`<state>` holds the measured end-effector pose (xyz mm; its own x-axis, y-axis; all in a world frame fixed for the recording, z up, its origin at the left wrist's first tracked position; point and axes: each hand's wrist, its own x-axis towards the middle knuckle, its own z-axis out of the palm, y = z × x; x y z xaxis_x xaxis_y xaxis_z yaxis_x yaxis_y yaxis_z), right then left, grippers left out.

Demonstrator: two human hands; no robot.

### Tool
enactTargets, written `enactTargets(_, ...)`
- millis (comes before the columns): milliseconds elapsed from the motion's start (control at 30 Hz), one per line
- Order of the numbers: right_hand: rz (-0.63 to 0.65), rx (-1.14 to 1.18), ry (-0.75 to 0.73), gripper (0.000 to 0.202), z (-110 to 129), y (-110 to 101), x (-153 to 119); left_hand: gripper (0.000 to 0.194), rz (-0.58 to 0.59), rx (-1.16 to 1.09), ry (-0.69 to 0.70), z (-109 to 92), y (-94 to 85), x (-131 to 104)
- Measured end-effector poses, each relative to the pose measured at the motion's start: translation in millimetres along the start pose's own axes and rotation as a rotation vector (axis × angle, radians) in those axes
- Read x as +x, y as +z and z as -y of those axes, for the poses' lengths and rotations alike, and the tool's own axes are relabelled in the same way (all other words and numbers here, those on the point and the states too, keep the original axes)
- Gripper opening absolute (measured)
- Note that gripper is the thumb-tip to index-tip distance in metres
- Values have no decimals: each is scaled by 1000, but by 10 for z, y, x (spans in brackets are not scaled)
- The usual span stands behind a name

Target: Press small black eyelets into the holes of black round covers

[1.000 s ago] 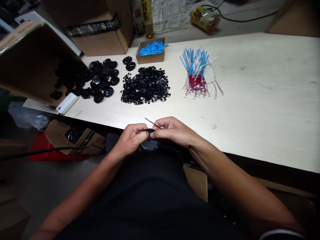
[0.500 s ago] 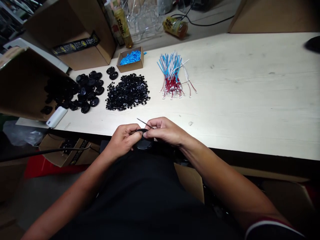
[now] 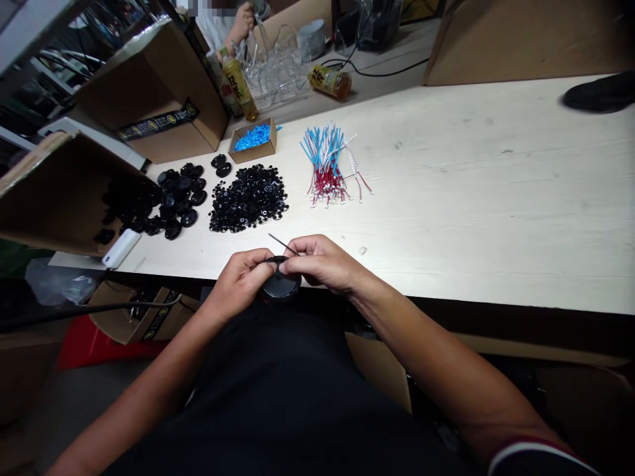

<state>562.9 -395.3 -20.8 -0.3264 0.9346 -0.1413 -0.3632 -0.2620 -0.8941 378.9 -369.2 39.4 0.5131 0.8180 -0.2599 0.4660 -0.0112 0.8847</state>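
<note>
A round black part (image 3: 281,284) is held at the table's front edge. My left hand (image 3: 242,281) grips its left side, thumb on top. My right hand (image 3: 322,263) pinches its upper right side and also holds a thin dark rod (image 3: 282,243) that points up and left. Beyond my hands lies a pile of small black pieces (image 3: 248,198). Larger round black parts (image 3: 181,192) lie to its left, some inside a tipped cardboard box (image 3: 59,192). A bundle of blue, white and red wires (image 3: 327,162) lies to the right of the pile.
A small carton of blue pieces (image 3: 253,140) stands behind the pile. A white device (image 3: 122,248) lies near the tipped box. Two bottles, one standing (image 3: 239,86) and one lying (image 3: 330,82), are at the back. Another person's hand (image 3: 243,23) shows beyond. A dark object (image 3: 598,92) lies far right.
The view has shifted, so the tabletop items appear lower and the other person's hand now shows. My hands keep nearly the same hold on the black part and rod.
</note>
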Motion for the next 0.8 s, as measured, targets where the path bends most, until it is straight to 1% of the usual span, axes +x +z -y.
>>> enactTargets(167,-19,-4,2,19,45,75,-31,20,-47,26,72,-2,-18,-45)
enactTargets(333,3,-19,-18,22,-8,132,-11,21,-37,-3,19,89,-64,-99)
enactTargets(467,0,-59,20,25,-44,227,16,19,-109,11,95,210,-120,-144)
enactTargets(567,3,-65,55,25,-46,334,50,19,-145,-20,136,309,-183,-177)
enactTargets(667,5,-61,89,24,-50,457,119,19,-167,-87,140,427,-270,-211)
enactTargets(800,9,-65,144,24,-80,636,279,18,-172,-218,122,639,-417,-242)
